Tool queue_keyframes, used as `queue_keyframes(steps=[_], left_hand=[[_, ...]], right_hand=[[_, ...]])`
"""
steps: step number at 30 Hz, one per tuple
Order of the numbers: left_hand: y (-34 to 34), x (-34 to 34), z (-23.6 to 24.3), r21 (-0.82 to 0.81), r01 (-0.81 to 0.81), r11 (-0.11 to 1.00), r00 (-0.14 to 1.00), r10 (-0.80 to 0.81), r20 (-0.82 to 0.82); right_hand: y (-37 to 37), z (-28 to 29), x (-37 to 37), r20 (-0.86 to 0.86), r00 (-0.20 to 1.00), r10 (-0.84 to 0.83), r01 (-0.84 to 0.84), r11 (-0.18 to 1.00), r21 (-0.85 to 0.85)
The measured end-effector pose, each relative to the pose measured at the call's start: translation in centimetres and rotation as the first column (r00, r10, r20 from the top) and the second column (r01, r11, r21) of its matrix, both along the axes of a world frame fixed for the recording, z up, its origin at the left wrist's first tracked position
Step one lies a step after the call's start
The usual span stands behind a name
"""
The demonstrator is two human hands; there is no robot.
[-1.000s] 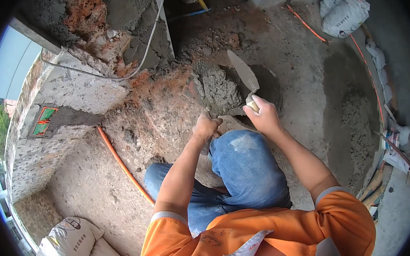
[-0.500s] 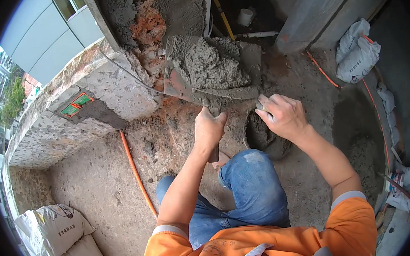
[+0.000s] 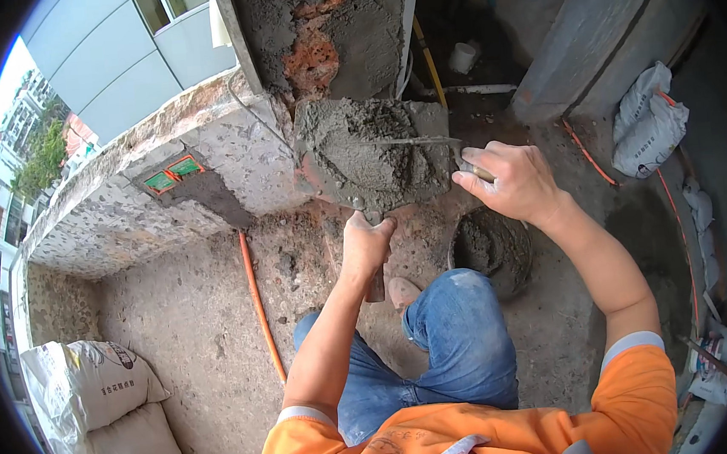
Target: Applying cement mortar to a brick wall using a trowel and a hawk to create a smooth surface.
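Note:
My left hand (image 3: 366, 242) is closed around the handle of a plasterer's hawk (image 3: 434, 119), whose flat board is held out ahead of me. A thick heap of wet grey mortar (image 3: 344, 139) covers most of the board. In my right hand (image 3: 515, 179) is the handle of a trowel (image 3: 425, 140); its blade shows nearly edge-on, lying across the mortar from the right. Below my right hand, a round bucket (image 3: 526, 257) with grey mortar (image 3: 488, 238) inside stands on the floor by my knee.
Ahead rises a partly plastered wall strip (image 3: 366, 43) with bare red brick. A low rough wall (image 3: 164, 187) with green boxes set in it runs along the left. An orange conduit (image 3: 259, 308) crosses the floor. White sacks (image 3: 111, 388) lie at lower left, another bag (image 3: 651, 132) at right.
The trowel blade has gone from the hawk's near edge to across the mortar, tilting edge-on. The mortar heap is reshaped and spread leftward. My view has shifted slightly.

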State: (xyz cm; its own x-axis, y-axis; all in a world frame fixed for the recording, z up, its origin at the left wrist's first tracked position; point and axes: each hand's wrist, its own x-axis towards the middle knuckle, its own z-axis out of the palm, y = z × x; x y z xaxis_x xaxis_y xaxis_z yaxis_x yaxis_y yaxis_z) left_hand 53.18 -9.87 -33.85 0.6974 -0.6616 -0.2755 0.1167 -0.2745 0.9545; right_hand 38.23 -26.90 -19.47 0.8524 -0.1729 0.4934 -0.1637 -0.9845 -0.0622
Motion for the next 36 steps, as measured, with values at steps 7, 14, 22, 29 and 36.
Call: queue_keyframes(steps=[7, 14, 22, 29, 36], left_hand=[[1.2, -0.3, 1.2, 0.003, 0.071, 0.997, 0.851, -0.062, 0.521], [2.0, -2.8, -2.3, 0.01, -0.011, 1.0, 0.996, 0.012, -0.088], [6.1, -0.7, -5.1, 0.074, -0.242, 0.968, 0.938, 0.253, -0.239], [6.4, -0.7, -5.3, 0.042, -0.316, 0.948, 0.895, 0.312, -0.318], [7.6, -0.9, -4.9, 0.029, -0.276, 0.961, 0.923, 0.274, -0.269]], right_hand=[[-3.4, 2.5, 3.6, 0.225, 0.958, 0.176, -0.09, 0.933, -0.347], [-6.0, 0.7, 12.6, 0.617, 0.746, 0.251, -0.214, 0.967, -0.134], [-14.4, -0.1, 21.8, 0.519, 0.85, -0.089, -0.447, 0.397, 0.801], [-15.4, 0.4, 19.5, 0.432, 0.881, -0.192, -0.264, 0.558, 0.787], [-11.8, -1.0, 15.3, 0.454, 0.787, -0.419, 0.12, 0.824, 0.553]])
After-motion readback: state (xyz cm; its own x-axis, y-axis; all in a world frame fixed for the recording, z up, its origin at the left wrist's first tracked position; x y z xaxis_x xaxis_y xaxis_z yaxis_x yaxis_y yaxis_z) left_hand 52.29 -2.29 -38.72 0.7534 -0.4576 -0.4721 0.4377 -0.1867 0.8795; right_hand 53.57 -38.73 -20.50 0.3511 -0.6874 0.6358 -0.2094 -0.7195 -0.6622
